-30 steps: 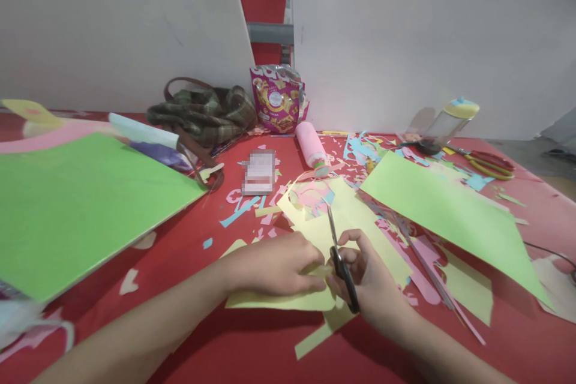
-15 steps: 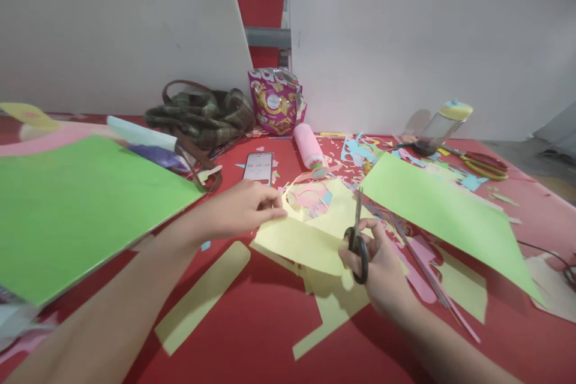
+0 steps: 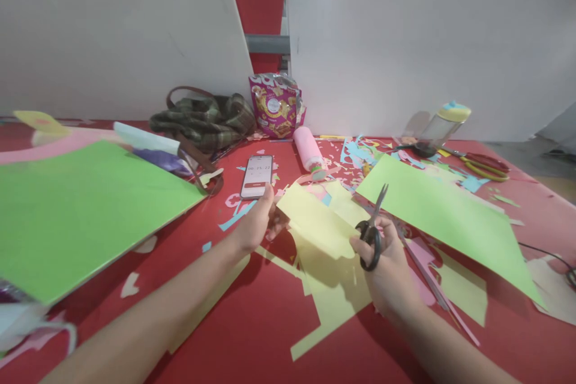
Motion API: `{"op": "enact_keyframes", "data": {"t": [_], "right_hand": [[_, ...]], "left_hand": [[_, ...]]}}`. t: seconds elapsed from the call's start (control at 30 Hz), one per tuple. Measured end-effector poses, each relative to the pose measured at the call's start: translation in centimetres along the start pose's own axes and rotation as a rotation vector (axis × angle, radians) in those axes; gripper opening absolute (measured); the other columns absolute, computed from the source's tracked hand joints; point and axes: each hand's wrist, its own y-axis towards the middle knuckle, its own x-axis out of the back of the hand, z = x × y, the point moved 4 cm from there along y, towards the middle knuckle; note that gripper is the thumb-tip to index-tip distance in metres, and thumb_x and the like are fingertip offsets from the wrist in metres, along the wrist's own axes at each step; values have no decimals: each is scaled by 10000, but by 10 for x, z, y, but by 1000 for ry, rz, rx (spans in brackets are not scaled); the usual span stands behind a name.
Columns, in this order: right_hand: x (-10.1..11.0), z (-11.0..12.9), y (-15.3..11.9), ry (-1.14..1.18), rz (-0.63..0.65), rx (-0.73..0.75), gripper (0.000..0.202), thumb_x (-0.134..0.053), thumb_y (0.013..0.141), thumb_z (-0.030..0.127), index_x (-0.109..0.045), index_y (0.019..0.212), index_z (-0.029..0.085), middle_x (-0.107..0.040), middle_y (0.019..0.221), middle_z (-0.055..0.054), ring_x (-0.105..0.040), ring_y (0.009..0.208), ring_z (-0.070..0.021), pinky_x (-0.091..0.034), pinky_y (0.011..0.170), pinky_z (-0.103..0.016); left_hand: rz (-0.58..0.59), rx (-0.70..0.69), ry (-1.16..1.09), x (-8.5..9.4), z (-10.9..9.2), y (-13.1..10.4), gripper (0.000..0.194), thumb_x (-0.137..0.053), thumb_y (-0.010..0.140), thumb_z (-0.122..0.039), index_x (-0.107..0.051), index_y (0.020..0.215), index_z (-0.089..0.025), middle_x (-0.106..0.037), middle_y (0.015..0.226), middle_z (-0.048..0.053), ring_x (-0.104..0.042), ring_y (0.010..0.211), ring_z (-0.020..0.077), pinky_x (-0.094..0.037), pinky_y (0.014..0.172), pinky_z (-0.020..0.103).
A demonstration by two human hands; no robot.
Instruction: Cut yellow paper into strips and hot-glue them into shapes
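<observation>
Between the hands (image 3: pixel 258 225), yellow paper (image 3: pixel 318 221), scissors (image 3: pixel 369 234) (black-handled) in the right hand (image 3: pixel 390 270)

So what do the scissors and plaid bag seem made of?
Scissors: grey blades with a metallic sheen, likely steel; smooth black handles, probably plastic. Plaid bag: soft, matt cloth, judging by its slumped folds; its brown strap could be leather or imitation.

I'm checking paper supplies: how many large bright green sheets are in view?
2: one green sheet at the left, another green sheet at the right. More may be hidden beneath.
</observation>
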Motion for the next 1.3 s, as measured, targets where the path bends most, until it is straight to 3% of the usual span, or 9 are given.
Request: {"op": "enact_keyframes", "data": {"t": [0.1,0.23,0.3,0.43,0.67,0.8,1.0,1.17,1.3], "right_hand": [[-1,-1,-2,31,20,-17,347,-604,619,164,-323,797,260,-405,592,85,-352,436,-54,-261,402,-163],[-7,-4,-8,36,50,-53,350,-601,618,159,-313,791,258,-406,567,94,-357,427,-54,-272,399,-159],[-10,-6,-12,16,69,-80,348,-596,620,158,-306,786,256,-394,528,104,-341,402,-53,-263,379,-153],[-18,-8,-18,-16,131,-133,384,-609,595,147,-291,782,251,-397,502,113,-326,376,-46,-258,352,-140],[-23,-10,-21,-15,187,-194,424,-649,562,161,-286,763,250,-412,556,110,-315,374,-32,-255,349,-137],[-25,-9,-21,-66,253,-221,406,-651,601,215,-287,779,245,-445,559,99,-428,435,-60,-319,422,-173],[-28,-9,-23,-98,447,-295,310,-565,695,373,-304,776,226,-478,522,73,-503,474,-100,-362,487,-227],[-31,-12,-32,29,640,-419,358,-573,666,440,-312,798,235,-468,689,32,-493,530,-95,-413,507,-262],[-36,-8,-38,82,764,-439,357,-582,666,429,-323,813,231,-437,761,6,-501,682,-125,-415,599,-283]], "left_hand": [[99,-12,-132,-21,8,-11,572,-94,727,-607,-415,562,-164,-330,406,-57,-267,341,55,-242,396,209],[229,150,-104,-50,16,-30,458,-320,702,-580,-431,559,-160,-334,396,-67,-271,338,55,-220,372,206],[333,229,-120,-64,20,-39,461,-293,729,-558,-430,534,-164,-281,343,-79,-251,321,59,-232,382,214],[299,324,-197,-75,28,-50,483,-264,743,-553,-407,482,-173,-258,293,-76,-254,310,68,-252,396,220],[246,386,-146,-70,30,-53,463,-366,716,-521,-331,401,-183,-240,296,-78,-228,321,57,-228,390,223],[183,330,50,-54,26,-51,424,-386,724,-466,-335,413,-183,-266,336,-75,-268,351,65,-241,405,224],[106,291,-22,-33,30,-46,474,-362,739,-474,-270,371,-190,-212,315,-73,-211,338,62,-186,389,234],[55,268,-166,-29,29,-44,492,-370,734,-454,-214,347,-195,-160,309,-77,-169,330,58,-162,385,232],[3,275,-73,-27,29,-46,487,-340,737,-465,-240,345,-193,-204,311,-72,-217,333,62,-199,390,223]]}}
